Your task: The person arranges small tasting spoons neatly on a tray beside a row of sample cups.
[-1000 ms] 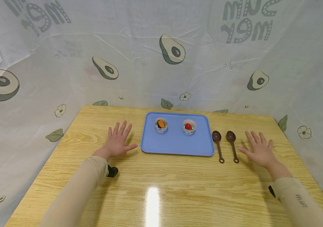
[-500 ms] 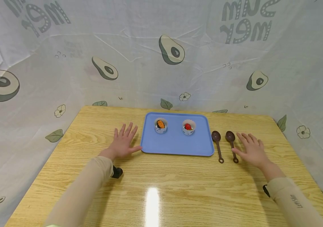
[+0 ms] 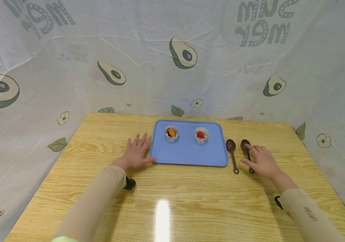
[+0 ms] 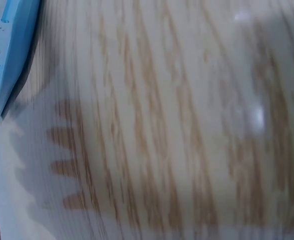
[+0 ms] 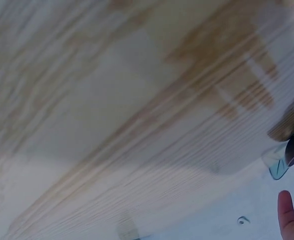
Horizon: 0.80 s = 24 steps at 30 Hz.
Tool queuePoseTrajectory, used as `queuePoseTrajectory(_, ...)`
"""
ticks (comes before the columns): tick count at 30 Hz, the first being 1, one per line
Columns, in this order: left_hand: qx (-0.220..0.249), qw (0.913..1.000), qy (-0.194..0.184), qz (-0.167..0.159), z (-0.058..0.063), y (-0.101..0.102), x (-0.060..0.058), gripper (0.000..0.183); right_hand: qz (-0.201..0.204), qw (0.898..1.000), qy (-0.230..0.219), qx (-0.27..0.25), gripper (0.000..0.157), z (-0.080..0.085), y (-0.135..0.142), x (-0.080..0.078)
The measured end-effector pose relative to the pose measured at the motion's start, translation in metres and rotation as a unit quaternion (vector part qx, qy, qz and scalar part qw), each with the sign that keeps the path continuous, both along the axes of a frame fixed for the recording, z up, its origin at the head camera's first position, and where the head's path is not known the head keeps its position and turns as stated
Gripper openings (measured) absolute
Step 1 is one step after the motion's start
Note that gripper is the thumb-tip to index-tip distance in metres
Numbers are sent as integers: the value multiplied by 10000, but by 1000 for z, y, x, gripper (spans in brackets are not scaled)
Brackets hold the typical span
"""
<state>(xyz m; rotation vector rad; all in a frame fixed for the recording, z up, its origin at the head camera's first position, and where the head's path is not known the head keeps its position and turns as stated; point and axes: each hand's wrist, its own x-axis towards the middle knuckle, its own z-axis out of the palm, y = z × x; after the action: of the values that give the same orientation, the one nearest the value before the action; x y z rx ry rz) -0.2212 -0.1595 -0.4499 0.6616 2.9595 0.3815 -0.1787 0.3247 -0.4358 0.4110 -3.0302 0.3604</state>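
Although both hands are close to objects in the head view, neither grips anything. At centre, on a wooden table with yellow grain, lies a rectangular blue tray with a raised rim. It bears two small white patterned cups, one holding an orange-topped piece, the other a red-topped piece. The left hand, fingers spread, is at the tray's lower-left corner; contact cannot be told. Right of centre lie two dark brown, long-handled spoons, a left one and a right one. The right hand, fingers loosely bent, is over the right spoon. The spoons look light, stiff and rather smooth, best pinched mid-handle. The tray seems rigid and light, better held by both short rims and kept level, since the loose cups could slide.

In the left wrist view, the tray's edge fills the upper left, above finger-shaped shadows.

In the right wrist view, fingertips show at lower right, below dark spoon bowls cut by the right edge.
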Motion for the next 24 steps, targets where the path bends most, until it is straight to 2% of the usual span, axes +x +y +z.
queuePoseTrajectory(8, -67, 9998, -179, -41, 0, 7, 0, 90, -210, 9972, -548, -463, 69, 4, -12, -2)
queuePoseTrajectory(12, -207, 9995, -248, -51, -2, 8, -1, 91, -249, 9957, -649, -609, 63, 3, -17, -6)
queuePoseTrajectory(17, -250, 9990, -350, -78, -5, 11, -2, 91, -444, 9943, -733, -626, 56, 0, -24, -11)
queuePoseTrajectory(24, -321, 9985, -425, -127, -9, 16, -4, 91, -637, 9930, -861, -503, 56, 2, -32, -16)
